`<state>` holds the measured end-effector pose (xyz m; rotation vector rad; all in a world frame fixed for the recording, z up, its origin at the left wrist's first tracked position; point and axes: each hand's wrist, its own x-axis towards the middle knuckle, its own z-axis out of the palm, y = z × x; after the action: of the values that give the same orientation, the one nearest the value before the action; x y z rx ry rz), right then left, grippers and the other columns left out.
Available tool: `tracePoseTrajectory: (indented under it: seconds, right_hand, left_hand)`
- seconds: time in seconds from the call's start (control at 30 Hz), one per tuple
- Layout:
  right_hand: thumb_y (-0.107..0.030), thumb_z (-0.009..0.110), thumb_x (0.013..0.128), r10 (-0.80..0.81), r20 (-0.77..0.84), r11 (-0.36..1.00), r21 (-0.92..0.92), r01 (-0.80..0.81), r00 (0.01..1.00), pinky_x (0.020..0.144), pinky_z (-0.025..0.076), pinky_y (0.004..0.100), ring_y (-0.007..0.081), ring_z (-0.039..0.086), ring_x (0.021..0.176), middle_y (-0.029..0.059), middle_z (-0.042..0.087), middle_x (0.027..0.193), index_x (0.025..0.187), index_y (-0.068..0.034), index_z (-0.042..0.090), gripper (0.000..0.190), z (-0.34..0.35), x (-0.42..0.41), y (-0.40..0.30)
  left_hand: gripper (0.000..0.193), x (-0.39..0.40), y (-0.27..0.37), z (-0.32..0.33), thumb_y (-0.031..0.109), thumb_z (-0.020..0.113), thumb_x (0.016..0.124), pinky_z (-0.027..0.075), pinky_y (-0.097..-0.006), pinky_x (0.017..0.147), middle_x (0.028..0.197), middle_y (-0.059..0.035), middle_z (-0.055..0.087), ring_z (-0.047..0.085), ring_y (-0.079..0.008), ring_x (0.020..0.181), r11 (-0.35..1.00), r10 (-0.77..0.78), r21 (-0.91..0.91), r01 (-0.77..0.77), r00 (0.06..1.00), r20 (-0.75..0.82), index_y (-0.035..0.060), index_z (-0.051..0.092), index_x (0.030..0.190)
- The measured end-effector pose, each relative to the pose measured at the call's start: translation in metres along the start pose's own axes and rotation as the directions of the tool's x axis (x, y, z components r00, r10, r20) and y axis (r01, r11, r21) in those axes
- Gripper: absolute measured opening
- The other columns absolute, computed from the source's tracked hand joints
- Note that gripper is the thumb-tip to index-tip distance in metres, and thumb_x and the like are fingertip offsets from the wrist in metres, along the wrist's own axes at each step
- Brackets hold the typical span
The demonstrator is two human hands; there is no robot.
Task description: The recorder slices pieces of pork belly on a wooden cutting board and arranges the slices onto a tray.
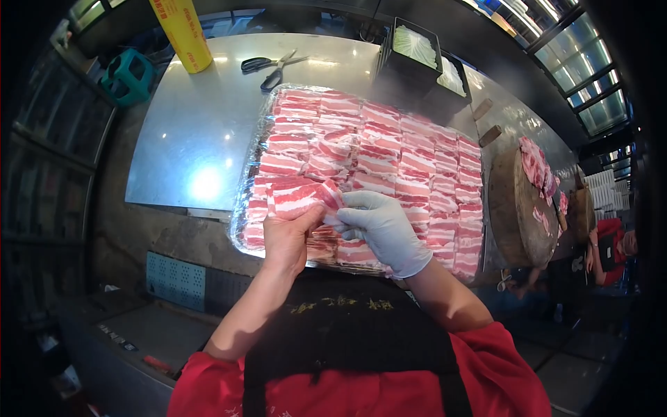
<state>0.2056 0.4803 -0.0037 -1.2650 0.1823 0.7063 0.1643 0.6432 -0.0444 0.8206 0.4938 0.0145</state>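
Observation:
My bare left hand [289, 234] holds a folded slice of raw pork belly [297, 199], with the thumb across its near side. At the slice's right end, my right hand [383, 227] in a pale disposable glove pinches the meat between thumb and fingers. Both hands are over a large tray [241, 229] lined with clear plastic film. Rows of folded pork belly slices [380, 138] cover the tray, and my hands and forearms hide part of its near side.
Beyond the tray lie black-handled scissors [275, 68] and a yellow roll of wrap [185, 36]. Black bins [417, 62] of cabbage stand at the back. A round chopping block [513, 208] bears raw meat at right. A green stool [129, 77] is at left; another person [609, 250] is at far right.

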Motion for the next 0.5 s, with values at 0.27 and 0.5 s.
tracePoseTrajectory:
  seconds: [0.27,0.5]
  right_hand:
    - [-0.007,0.065,0.093,-0.029,0.025,0.999,-0.014,0.03,0.999,0.065,0.054,0.0242,0.0126,0.067,0.075,0.0076,0.07,0.089,0.115,0.003,0.065,0.024,-0.018,0.004,-0.014]
    - [-0.007,0.064,0.093,-0.153,-0.117,0.964,-0.238,0.122,0.981,0.061,0.052,0.023,0.0093,0.062,0.066,0.0054,0.069,0.085,0.114,0.002,0.067,0.024,-0.058,0.06,-0.058]
  left_hand:
    - [0.007,0.012,-0.005,-0.005,0.003,0.071,0.088,0.052,-0.0256,0.065,0.088,-0.0076,0.07,0.064,-0.0137,0.074,0.996,-0.085,-0.041,0.085,0.996,0.001,-0.0007,0.069,0.094]
    - [0.019,0.005,0.008,-0.014,0.012,0.069,0.093,0.061,-0.0311,0.068,0.096,-0.0066,0.069,0.068,-0.0165,0.084,0.993,-0.1,-0.077,0.091,0.987,-0.125,0.0005,0.065,0.107]
